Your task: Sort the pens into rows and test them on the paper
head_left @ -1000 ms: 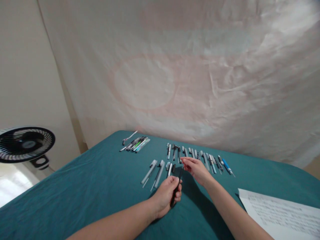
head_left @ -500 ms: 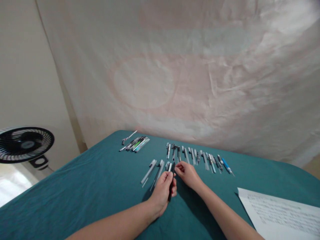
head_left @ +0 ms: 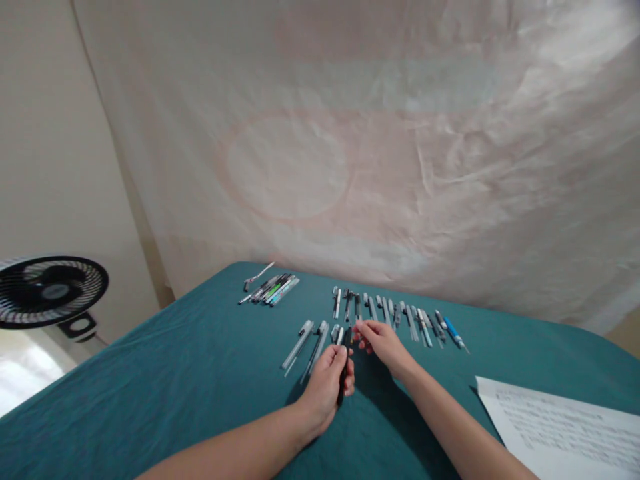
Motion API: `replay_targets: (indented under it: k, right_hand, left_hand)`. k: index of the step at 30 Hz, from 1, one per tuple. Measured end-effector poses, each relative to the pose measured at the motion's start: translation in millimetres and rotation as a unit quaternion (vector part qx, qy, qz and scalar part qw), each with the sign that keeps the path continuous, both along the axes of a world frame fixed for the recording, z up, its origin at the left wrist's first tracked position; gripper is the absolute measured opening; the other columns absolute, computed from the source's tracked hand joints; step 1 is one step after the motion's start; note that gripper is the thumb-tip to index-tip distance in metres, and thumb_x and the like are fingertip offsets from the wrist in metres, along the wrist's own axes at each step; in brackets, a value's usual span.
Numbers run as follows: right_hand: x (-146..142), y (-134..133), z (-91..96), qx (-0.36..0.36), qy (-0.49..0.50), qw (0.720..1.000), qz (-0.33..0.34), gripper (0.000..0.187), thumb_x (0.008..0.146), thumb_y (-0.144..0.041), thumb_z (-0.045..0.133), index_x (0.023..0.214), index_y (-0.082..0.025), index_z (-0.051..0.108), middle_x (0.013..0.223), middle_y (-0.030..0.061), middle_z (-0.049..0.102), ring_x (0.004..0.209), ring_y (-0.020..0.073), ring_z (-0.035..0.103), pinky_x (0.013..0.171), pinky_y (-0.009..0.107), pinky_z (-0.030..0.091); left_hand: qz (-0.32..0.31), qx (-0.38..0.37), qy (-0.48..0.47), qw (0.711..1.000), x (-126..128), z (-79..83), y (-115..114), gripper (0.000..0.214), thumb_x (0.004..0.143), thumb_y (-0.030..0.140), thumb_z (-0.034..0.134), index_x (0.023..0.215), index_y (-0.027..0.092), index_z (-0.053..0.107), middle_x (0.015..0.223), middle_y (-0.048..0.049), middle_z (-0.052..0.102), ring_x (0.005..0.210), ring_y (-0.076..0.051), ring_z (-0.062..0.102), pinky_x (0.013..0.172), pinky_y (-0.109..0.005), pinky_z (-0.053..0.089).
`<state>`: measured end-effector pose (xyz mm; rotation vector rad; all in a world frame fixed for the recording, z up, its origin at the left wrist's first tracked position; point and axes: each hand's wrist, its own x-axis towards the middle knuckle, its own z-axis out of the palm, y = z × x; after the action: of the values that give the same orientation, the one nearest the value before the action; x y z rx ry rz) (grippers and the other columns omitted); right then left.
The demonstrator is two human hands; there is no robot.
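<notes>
My left hand is wrapped round a dark pen, which stands tilted with its upper end pointing away from me. At that upper end, my right hand has its thumb and fingertips pinched together. Whatever lies between those fingertips is too small to make out. Left of the hands are two clear pens with thin refill-like sticks beside them. Another clear pen shows just behind my left hand, partly covered by it.
Behind the hands runs a row of several pens, ending in a blue pen. A bundle of pens lies at the far left. Handwritten paper rests on the right of the green tablecloth. A black fan stands beyond the left edge.
My right fingertips have closed into a pinch by the top of the dark pen, shifting slightly. My left hand keeps its hold, almost unmoved.
</notes>
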<state>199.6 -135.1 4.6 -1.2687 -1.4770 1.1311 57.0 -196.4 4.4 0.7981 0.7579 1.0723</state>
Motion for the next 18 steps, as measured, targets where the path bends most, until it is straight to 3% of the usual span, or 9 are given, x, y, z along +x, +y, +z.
replay_targets:
  k: [3,8,12,18]
  right_hand:
    - [-3.3,-7.3,12.2,-0.025,0.122,0.992,0.024,0.037,0.073,-0.05,0.055,0.077,-0.014,0.062,0.067,0.0017,0.06,0.052,0.0095,0.051,0.047,0.02,0.037]
    - [-1.2,-9.7,22.9,-0.008,0.152,0.988,0.034,0.03,0.069,-0.043,0.063,0.071,-0.013,0.062,0.055,-0.002,0.053,0.049,0.0072,0.044,0.047,0.019,0.035]
    - [12.4,-2.2,31.3,0.034,0.213,0.975,-0.059,0.027,0.07,-0.041,0.063,0.072,-0.014,0.059,0.054,-0.0041,0.049,0.045,0.0055,0.041,0.043,0.018,0.032]
    - [49.6,14.3,32.0,0.084,0.285,0.929,-0.221,0.028,0.065,-0.042,0.066,0.07,-0.017,0.055,0.055,-0.0061,0.047,0.043,0.0047,0.04,0.038,0.017,0.031]
  left_hand:
    - [-0.006,-0.004,0.007,1.0,0.2,0.1,0.2,0.027,0.079,0.043,0.049,0.084,0.017,0.042,0.061,0.0063,0.043,0.041,-0.002,0.035,0.039,-0.016,0.022]
    - [-0.023,0.007,0.032,0.999,0.3,0.5,-1.5,0.027,0.08,0.044,0.047,0.085,0.018,0.042,0.059,0.0068,0.043,0.041,-0.002,0.035,0.039,-0.016,0.021]
    - [-0.074,0.04,0.065,0.994,-0.1,3.0,-4.9,0.027,0.079,0.045,0.046,0.082,0.018,0.041,0.058,0.0071,0.044,0.04,-0.003,0.036,0.039,-0.017,0.023]
    - [-0.133,0.05,0.13,0.981,-1.2,5.6,-5.8,0.027,0.08,0.046,0.043,0.082,0.019,0.041,0.058,0.0071,0.046,0.04,-0.003,0.037,0.038,-0.017,0.018]
